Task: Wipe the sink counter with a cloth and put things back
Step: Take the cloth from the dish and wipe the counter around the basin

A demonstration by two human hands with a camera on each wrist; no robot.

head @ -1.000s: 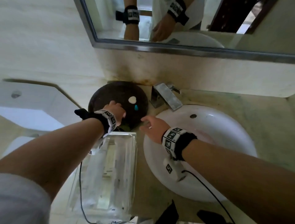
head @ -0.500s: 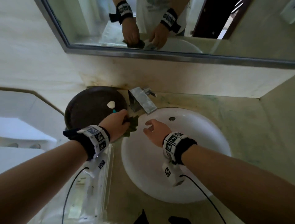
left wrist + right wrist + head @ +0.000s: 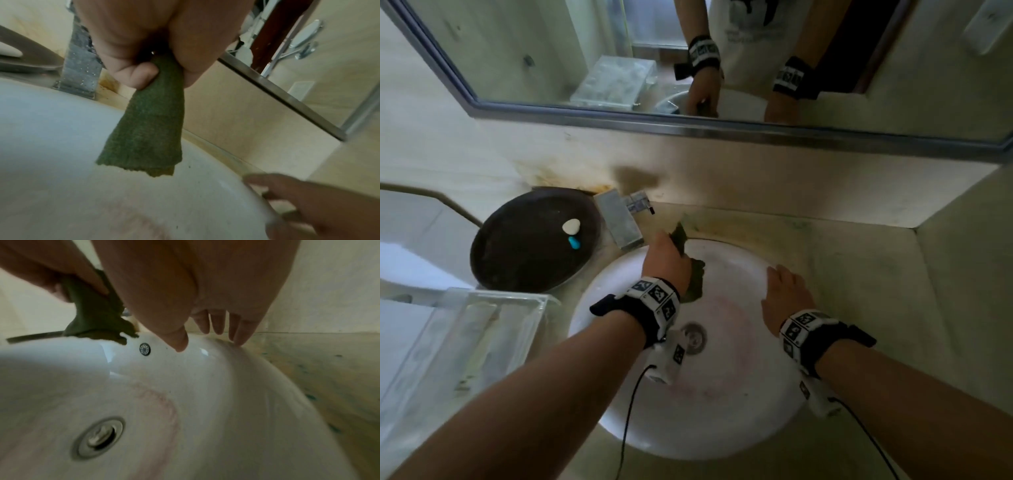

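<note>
A green cloth (image 3: 695, 285) hangs from my left hand (image 3: 665, 257), which grips it above the back of the white sink basin (image 3: 722, 394), just right of the metal faucet (image 3: 619, 219). In the left wrist view the cloth (image 3: 144, 129) dangles from between thumb and fingers, its lower edge close to the basin wall. My right hand (image 3: 784, 294) is open, and its straight fingers (image 3: 238, 331) touch the basin's right rim next to the stained counter (image 3: 866, 274). The right wrist view also shows the cloth (image 3: 92, 318) near the overflow hole (image 3: 145, 349).
A dark round tray (image 3: 517, 267) left of the faucet carries a white piece (image 3: 571, 226) and a small blue piece (image 3: 574, 242). A clear plastic box (image 3: 465, 342) stands at the front left. The drain (image 3: 98, 438) sits mid-basin. A mirror (image 3: 585, 51) hangs above the backsplash.
My left hand has carried the cloth to the right, from the tray's edge by the faucet to over the back of the basin. My right hand has shifted to the basin's right rim.
</note>
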